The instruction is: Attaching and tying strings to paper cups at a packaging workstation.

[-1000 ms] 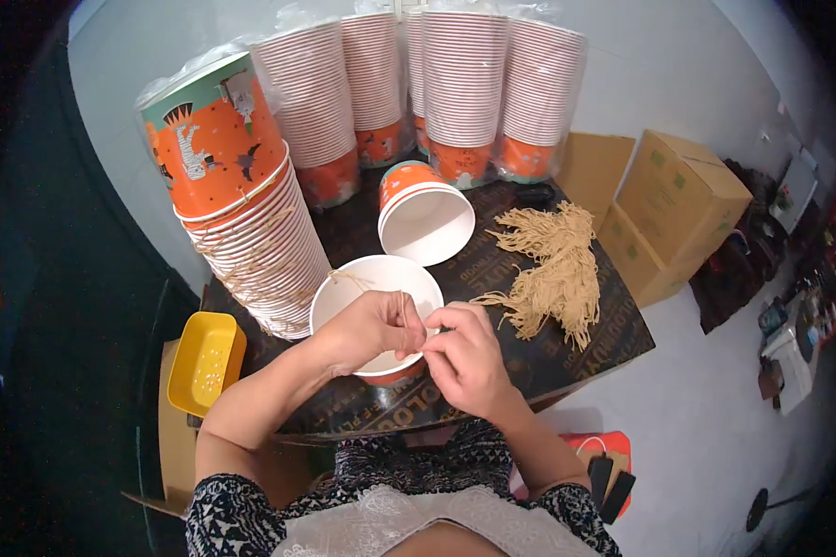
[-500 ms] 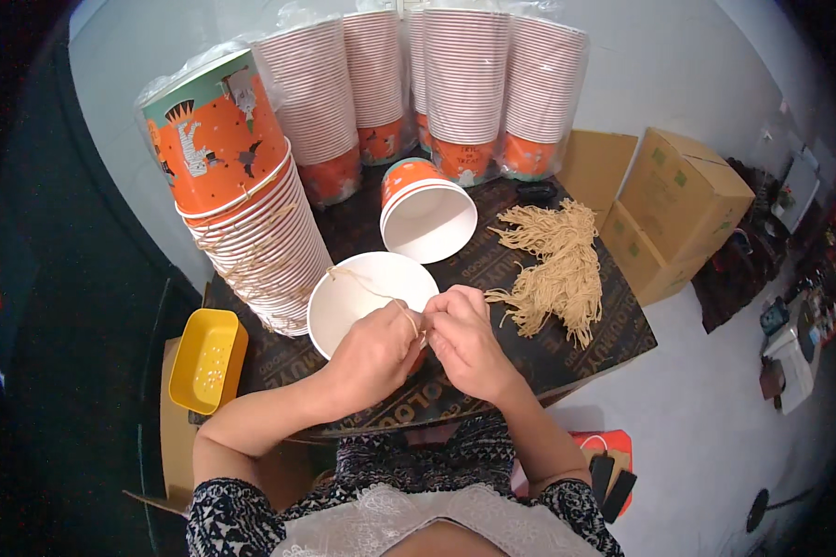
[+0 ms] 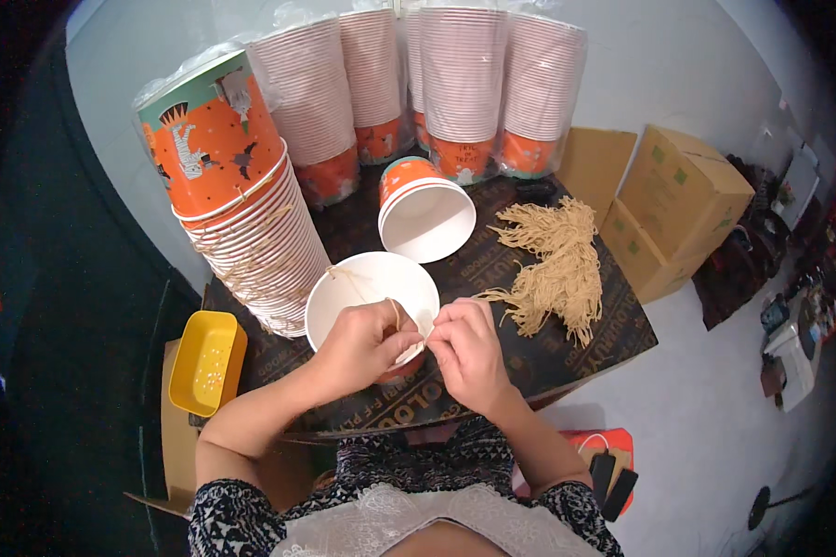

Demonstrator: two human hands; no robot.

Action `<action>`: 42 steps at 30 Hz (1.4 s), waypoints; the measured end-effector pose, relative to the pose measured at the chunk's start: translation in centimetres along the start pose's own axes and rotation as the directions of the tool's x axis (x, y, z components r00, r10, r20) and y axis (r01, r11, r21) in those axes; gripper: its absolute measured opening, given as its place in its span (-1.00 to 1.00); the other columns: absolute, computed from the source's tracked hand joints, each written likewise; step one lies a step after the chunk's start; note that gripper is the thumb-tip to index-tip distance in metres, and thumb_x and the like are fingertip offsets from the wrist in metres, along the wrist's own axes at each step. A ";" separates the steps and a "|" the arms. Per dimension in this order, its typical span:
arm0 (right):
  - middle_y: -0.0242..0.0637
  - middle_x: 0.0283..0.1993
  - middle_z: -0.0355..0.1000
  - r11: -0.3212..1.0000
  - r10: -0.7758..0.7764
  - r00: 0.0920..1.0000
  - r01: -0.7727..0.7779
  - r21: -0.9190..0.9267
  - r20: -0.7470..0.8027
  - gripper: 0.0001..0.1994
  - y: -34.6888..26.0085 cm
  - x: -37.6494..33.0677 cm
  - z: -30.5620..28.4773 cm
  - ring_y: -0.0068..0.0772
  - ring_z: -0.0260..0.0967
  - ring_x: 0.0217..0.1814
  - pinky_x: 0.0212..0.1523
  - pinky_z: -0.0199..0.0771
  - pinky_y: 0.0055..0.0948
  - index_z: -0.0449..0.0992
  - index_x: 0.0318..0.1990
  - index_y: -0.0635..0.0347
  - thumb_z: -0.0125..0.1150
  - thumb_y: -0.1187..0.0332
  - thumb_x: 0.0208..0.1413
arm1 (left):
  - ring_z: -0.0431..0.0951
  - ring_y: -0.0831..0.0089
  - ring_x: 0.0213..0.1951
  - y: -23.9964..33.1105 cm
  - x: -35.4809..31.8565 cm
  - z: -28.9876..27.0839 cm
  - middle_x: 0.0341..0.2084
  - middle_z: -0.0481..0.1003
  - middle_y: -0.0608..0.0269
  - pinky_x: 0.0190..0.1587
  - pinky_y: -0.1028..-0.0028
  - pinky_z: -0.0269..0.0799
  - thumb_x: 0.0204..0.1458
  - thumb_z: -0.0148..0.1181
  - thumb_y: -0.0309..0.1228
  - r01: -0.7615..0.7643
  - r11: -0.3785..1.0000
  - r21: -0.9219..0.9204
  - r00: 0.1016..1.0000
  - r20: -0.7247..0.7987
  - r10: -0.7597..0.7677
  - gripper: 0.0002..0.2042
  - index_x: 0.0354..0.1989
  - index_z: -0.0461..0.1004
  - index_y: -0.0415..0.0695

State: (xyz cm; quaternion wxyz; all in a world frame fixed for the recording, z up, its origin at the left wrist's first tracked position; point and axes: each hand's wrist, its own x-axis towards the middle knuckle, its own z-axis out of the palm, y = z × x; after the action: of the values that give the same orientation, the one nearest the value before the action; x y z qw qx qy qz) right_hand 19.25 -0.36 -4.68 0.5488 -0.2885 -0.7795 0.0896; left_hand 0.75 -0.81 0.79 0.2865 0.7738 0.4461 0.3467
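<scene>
A white paper bucket (image 3: pixel 362 290) stands upright on the dark table (image 3: pixel 529 357), its open mouth toward me. My left hand (image 3: pixel 364 342) grips its near rim and pinches a thin tan string that runs across the opening. My right hand (image 3: pixel 464 348) pinches the same string at the rim, right beside the left hand, fingertips touching. A second bucket (image 3: pixel 427 215) with an orange base lies tilted just behind. A loose pile of tan strings (image 3: pixel 555 269) lies to the right of my right hand.
A tall leaning stack of orange printed buckets (image 3: pixel 237 204) stands at the left, with several wrapped stacks (image 3: pixel 464 88) along the back. A yellow tray (image 3: pixel 206 362) sits at the left table edge. Cardboard boxes (image 3: pixel 683 200) stand on the floor at the right.
Both hands stayed at the bucket's near rim, shifting slightly while working the string. The bucket has barely moved.
</scene>
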 end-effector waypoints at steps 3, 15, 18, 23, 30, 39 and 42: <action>-0.18 -0.18 0.33 0.999 -0.033 0.999 0.033 -0.033 0.011 -0.81 -0.7 -0.8 -0.1 -0.05 0.27 -0.08 -0.05 0.34 -0.15 0.40 -0.33 0.22 0.27 0.57 -0.10 | 0.48 0.62 -0.62 -1.1 0.1 -0.3 -0.68 0.48 0.26 -0.57 0.50 0.37 0.09 0.24 -0.49 0.111 0.985 -0.135 0.992 0.075 -0.101 -0.86 -0.44 0.45 -0.28; -0.08 -0.14 0.31 0.991 -0.130 0.984 0.133 -0.021 0.123 -0.77 -1.4 -1.6 -0.4 -0.06 0.32 -0.19 -0.17 0.39 -0.25 0.37 -0.29 0.32 0.26 0.67 -0.13 | 0.44 0.62 -0.62 -1.5 1.5 -2.9 -0.60 0.51 0.28 -0.57 0.59 0.36 0.17 0.12 -0.47 0.255 0.953 -0.164 0.954 0.201 -0.221 -0.83 -0.42 0.49 -0.32; -0.06 -0.08 0.31 0.990 -0.136 0.985 0.140 -0.031 0.105 -0.79 -1.5 -1.0 -0.3 -0.09 0.32 -0.17 -0.15 0.40 -0.25 0.38 -0.27 0.34 0.24 0.65 -0.08 | 0.44 0.63 -0.62 -0.5 1.8 -3.4 -0.58 0.53 0.26 -0.57 0.63 0.33 0.22 0.06 -0.45 0.201 0.898 -0.392 0.979 0.122 -0.165 -0.81 -0.34 0.53 -0.32; 0.03 0.11 0.28 0.992 -0.125 0.987 0.126 -0.009 0.096 -0.82 -1.7 0.1 0.3 -0.04 0.34 -0.03 -0.03 0.38 -0.21 0.38 -0.25 0.34 0.22 0.60 -0.02 | 0.48 0.55 -0.59 0.1 1.4 -3.0 -0.53 0.57 0.20 -0.51 0.53 0.40 0.23 0.05 -0.42 0.356 0.875 -0.328 0.925 0.256 -0.280 -0.79 -0.28 0.55 -0.31; 0.20 0.32 0.12 0.982 -0.178 0.984 0.177 0.062 0.016 -0.81 -0.5 0.2 2.1 0.06 0.32 0.08 0.17 0.21 -0.04 0.38 -0.24 0.29 0.23 0.59 -0.03 | 0.55 -0.08 -0.32 0.8 0.3 -2.5 -0.42 0.54 -0.08 -0.27 0.15 0.45 0.11 0.10 -0.47 -0.171 0.969 0.178 0.967 0.219 0.130 -0.86 -0.25 0.53 -0.25; 0.00 0.15 0.31 0.981 -0.192 0.979 0.193 0.007 -0.068 -0.76 -0.3 -0.7 3.1 -0.27 0.36 -0.14 0.01 0.14 -0.18 0.41 -0.21 0.20 0.27 0.56 -0.06 | 0.53 0.20 -0.31 1.4 -0.9 -2.4 -0.43 0.45 0.08 -0.22 0.26 0.42 -0.01 0.17 -0.63 -0.207 0.969 0.134 0.976 0.092 0.195 -0.80 -0.19 0.41 -0.24; -0.20 -0.03 0.38 0.973 -0.227 0.965 0.218 -0.079 -0.133 -0.75 -0.4 -1.0 3.3 -0.32 0.35 -0.19 -0.05 0.10 -0.22 0.43 -0.20 0.16 0.29 0.53 -0.08 | 0.52 0.29 -0.32 1.2 -1.3 -2.2 -0.44 0.44 0.14 -0.21 0.26 0.40 -0.05 0.19 -0.65 -0.201 0.968 0.148 0.979 0.067 0.193 -0.75 -0.16 0.40 -0.21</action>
State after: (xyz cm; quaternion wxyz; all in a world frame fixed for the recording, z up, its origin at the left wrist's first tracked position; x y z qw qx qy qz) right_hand 16.36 -0.60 -6.53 0.5995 -0.2222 -0.7687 -0.0178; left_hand -0.87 -2.18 2.65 0.2016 0.8428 0.3847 0.3179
